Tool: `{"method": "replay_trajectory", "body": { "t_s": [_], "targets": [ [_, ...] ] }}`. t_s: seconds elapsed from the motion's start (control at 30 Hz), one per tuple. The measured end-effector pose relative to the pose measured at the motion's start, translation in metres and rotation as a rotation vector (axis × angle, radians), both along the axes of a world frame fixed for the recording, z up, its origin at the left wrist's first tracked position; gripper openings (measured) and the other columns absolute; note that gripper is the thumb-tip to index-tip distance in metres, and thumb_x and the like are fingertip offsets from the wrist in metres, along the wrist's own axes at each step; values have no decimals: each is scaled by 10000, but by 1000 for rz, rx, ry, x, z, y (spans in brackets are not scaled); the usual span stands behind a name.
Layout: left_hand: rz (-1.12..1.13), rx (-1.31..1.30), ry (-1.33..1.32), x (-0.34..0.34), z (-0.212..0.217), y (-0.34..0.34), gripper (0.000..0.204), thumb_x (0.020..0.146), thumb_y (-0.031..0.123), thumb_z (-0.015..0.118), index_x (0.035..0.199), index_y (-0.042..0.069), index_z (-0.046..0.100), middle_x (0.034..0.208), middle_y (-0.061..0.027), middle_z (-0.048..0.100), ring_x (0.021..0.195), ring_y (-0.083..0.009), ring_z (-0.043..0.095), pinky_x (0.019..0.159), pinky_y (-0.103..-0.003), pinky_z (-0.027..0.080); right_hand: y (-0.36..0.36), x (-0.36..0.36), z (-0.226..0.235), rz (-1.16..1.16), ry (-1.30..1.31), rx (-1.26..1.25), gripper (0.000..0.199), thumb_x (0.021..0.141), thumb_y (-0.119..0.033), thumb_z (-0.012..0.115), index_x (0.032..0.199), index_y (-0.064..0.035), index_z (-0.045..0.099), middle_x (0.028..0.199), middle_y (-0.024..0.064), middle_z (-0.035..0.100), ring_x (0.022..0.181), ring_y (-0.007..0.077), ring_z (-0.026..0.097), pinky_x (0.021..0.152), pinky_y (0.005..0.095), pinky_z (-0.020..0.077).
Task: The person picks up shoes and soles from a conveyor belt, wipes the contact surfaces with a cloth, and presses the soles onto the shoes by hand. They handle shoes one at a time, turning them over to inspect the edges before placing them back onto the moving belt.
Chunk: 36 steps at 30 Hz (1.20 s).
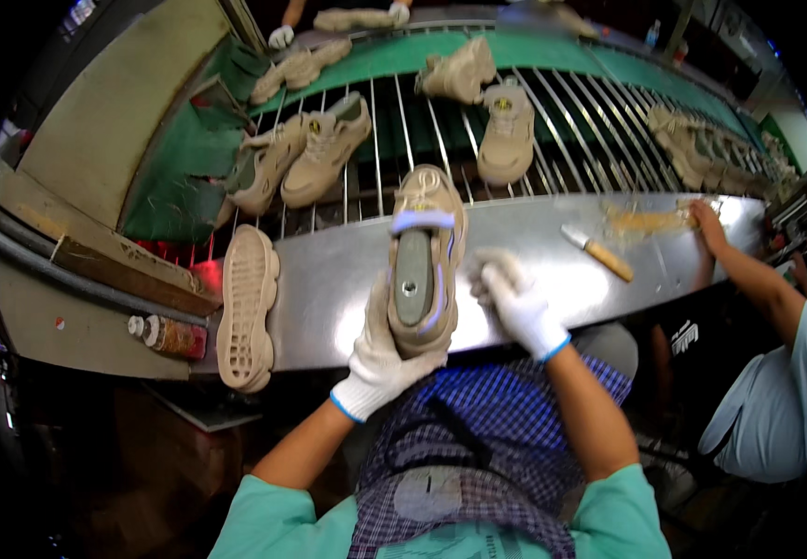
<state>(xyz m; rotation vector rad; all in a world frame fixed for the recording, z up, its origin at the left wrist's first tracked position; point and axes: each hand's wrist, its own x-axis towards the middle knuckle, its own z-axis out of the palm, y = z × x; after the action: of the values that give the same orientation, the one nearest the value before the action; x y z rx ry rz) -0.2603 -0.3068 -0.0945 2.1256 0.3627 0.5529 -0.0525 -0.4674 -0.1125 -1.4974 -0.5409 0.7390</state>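
A beige sneaker (429,191) with a grey-green insole stands toe away from me, and its opening faces up. My left hand (387,359), in a white knit glove, is closed around its heel. Just right of the sneaker is my right hand (520,303), gloved too, with loosely bent fingers slightly apart and darkened at the tips. It appears to hold nothing, and a small gap separates it from the shoe. On the metal ledge (320,279) to the left lies a beige shoe sole (248,307), its grid-patterned side up.
Ahead, a rack of metal bars (380,140) over a green belt carries several beige sneakers (506,135). A wooden-handled knife (599,253) lies at right, near dried glue (646,220) and a co-worker's hand (706,219). A stained bottle (172,335) is at left; another person's gloved hands (281,36) work at the far side.
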Motion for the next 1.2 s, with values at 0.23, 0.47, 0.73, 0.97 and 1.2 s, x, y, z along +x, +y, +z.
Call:
{"method": "replay_trajectory", "body": {
  "t_s": [0.23,0.47,0.73,0.97,1.2],
  "targets": [
    [161,33,-140,20,-7,-29,1286,708,266,995,1653,16,158,1453,-291,582,1256,-403,692,1032,-460,604,22,-10,8,16,-956,-376,278,1012,-313,590,1125,-88,709,1037,157,748,943,393,722,853,511,583],
    [245,55,-48,20,-1,-17,1179,790,322,944,1634,-49,210,1345,-316,677,1189,-397,735,1002,-455,611,32,-14,11,66,-959,-428,263,1004,-307,599,1135,-95,684,1031,154,750,941,385,730,855,523,584],
    [16,268,203,-28,16,31,1079,738,388,947,1573,-46,420,1473,-324,573,1410,-472,553,1175,-495,468,20,-15,9,32,-930,-269,185,973,-239,653,1050,-96,743,998,156,752,926,383,731,850,482,586],
    [263,306,283,10,9,-3,1206,691,547,939,1545,-90,372,1519,-321,473,1450,-493,448,1210,-547,404,21,-14,10,45,-946,-329,170,986,-214,646,1052,-86,737,991,165,750,918,395,734,842,477,587],
    [339,239,262,73,-5,26,1146,703,547,929,1549,-10,394,1465,-242,523,1398,-472,481,1173,-533,437,43,11,2,-42,-930,-301,310,1013,-229,624,1268,-59,671,1111,215,738,986,418,730,892,497,577]
  ]
}}
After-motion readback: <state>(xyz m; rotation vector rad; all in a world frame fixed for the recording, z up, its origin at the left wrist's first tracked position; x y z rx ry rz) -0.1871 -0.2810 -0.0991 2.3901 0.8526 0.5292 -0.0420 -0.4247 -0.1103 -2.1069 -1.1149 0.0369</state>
